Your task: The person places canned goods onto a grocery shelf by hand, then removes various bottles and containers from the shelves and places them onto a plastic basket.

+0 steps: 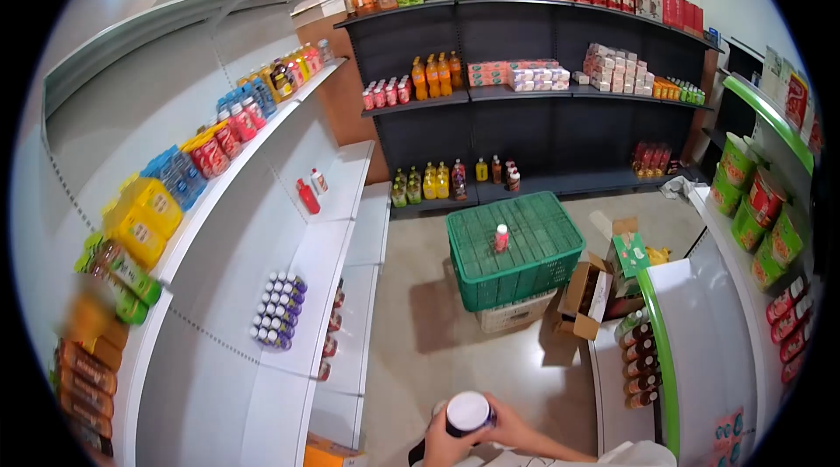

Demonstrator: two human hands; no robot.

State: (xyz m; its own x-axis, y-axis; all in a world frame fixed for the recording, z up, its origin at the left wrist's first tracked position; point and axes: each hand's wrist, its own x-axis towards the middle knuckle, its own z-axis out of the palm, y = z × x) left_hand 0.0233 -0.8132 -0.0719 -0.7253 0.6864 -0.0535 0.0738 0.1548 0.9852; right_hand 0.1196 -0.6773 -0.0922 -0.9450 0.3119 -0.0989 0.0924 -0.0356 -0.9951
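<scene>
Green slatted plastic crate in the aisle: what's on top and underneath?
On top stands a small pink bottle with a white cap. Underneath, part of an off-white plastic crate shows; its top and any contents are covered by the green crate.

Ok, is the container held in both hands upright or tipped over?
Upright, or nearly so: the container shows its white top facing up toward the camera, dark side below, between the left hand and right hand.

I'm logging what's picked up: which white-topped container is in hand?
The dark tub, held by the left hand and right hand; others stand untouched, like the pink bottle on the green crate and the purple bottles on a white shelf.
</scene>
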